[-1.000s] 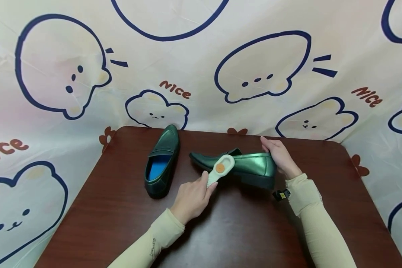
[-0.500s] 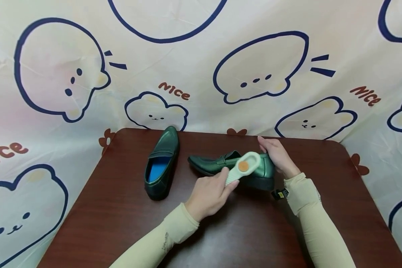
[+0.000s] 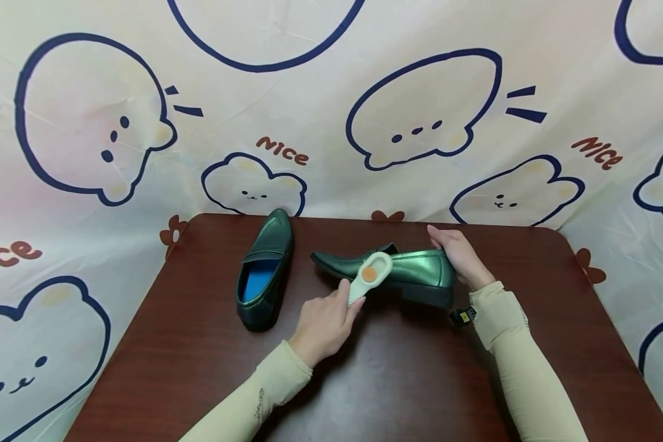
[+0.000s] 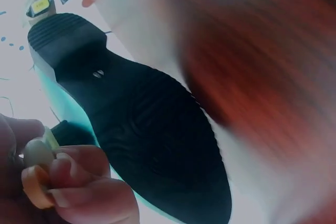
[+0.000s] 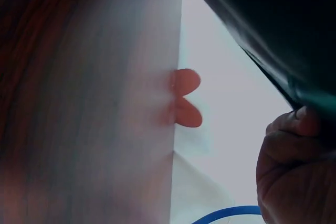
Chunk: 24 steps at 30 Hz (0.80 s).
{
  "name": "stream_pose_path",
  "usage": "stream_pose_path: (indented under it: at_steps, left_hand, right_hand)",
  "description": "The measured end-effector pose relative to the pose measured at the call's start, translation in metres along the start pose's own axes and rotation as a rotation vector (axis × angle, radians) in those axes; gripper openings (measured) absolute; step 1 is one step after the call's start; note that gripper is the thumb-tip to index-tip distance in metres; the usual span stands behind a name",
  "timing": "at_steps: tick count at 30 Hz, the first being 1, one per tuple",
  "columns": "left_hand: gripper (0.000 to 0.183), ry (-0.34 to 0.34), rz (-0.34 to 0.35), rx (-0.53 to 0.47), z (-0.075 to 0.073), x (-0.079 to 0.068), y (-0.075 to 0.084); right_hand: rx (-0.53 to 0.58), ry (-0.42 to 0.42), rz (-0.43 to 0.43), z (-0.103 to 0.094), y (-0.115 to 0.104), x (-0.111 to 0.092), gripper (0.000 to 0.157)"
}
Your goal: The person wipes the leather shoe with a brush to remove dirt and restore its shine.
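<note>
In the head view my left hand (image 3: 323,319) grips the handle of a pale green brush-like tool (image 3: 380,265) with a round orange spot. The tool's head lies against the side of a shiny dark green loafer (image 3: 425,267); its working face is hidden. My right hand (image 3: 460,255) holds this loafer by the heel end, tilted with its toe pointing left. In the left wrist view the loafer's black sole (image 4: 142,108) faces the camera, and my left fingers (image 4: 94,192) curl round the tool. The right wrist view shows my right hand (image 5: 299,166) against the dark shoe.
A matching green loafer (image 3: 267,270) with a blue insole stands upright on the brown table (image 3: 199,368), left of the held one. Behind the table hangs a pale cloth (image 3: 331,123) with cartoon outlines. A small black device (image 3: 463,317) sits at my right wrist.
My left hand has slid the tool right along the loafer toward its heel, then back left toward the middle. The held loafer has tipped slightly and returned; the right hand keeps its hold.
</note>
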State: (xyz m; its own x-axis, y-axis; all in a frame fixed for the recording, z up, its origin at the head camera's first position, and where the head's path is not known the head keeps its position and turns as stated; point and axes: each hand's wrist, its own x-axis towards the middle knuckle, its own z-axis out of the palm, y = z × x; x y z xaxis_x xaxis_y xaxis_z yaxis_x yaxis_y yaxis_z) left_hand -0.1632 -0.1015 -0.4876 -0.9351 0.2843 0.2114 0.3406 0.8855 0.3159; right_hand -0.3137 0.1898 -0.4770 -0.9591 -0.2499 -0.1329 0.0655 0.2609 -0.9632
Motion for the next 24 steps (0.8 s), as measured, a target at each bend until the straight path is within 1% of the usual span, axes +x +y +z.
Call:
stream_pose_path:
  at_steps: [2, 5, 8, 10, 13, 17, 20, 22, 24]
  left_hand:
    - [0.036, -0.011, -0.023, 0.004, -0.002, -0.005, -0.005]
    - [0.035, -0.012, -0.028, -0.010, -0.005, -0.010, -0.009]
    - [0.035, 0.003, -0.024, -0.037, -0.006, -0.013, -0.009]
    - [0.035, 0.020, -0.010, -0.054, -0.006, -0.012, -0.007]
    - [0.035, 0.040, 0.032, -0.078, -0.008, -0.005, 0.003]
    - [0.035, 0.058, 0.127, -0.097, -0.013, 0.009, 0.024]
    - [0.037, 0.058, 0.188, -0.072, -0.011, 0.020, 0.037]
    - [0.037, 0.057, 0.196, -0.043, -0.007, 0.025, 0.041]
    - [0.037, 0.049, 0.178, -0.028, -0.003, 0.026, 0.042]
  right_hand:
    - [-0.019, -0.002, -0.010, -0.001, 0.001, 0.001, 0.057]
    - [-0.047, -0.003, -0.034, 0.001, -0.001, 0.001, 0.058]
    - [-0.064, 0.000, -0.049, 0.004, -0.005, -0.001, 0.058]
    - [-0.073, 0.003, -0.061, 0.007, -0.009, -0.003, 0.057]
    - [-0.095, 0.008, -0.089, 0.010, -0.013, -0.006, 0.058]
    - [-0.107, 0.016, -0.110, 0.013, -0.017, -0.007, 0.060]
    - [-0.099, 0.016, -0.106, 0.013, -0.018, -0.007, 0.060]
    - [-0.093, 0.012, -0.102, 0.013, -0.017, -0.007, 0.060]
    - [-0.087, 0.009, -0.096, 0.012, -0.016, -0.007, 0.060]
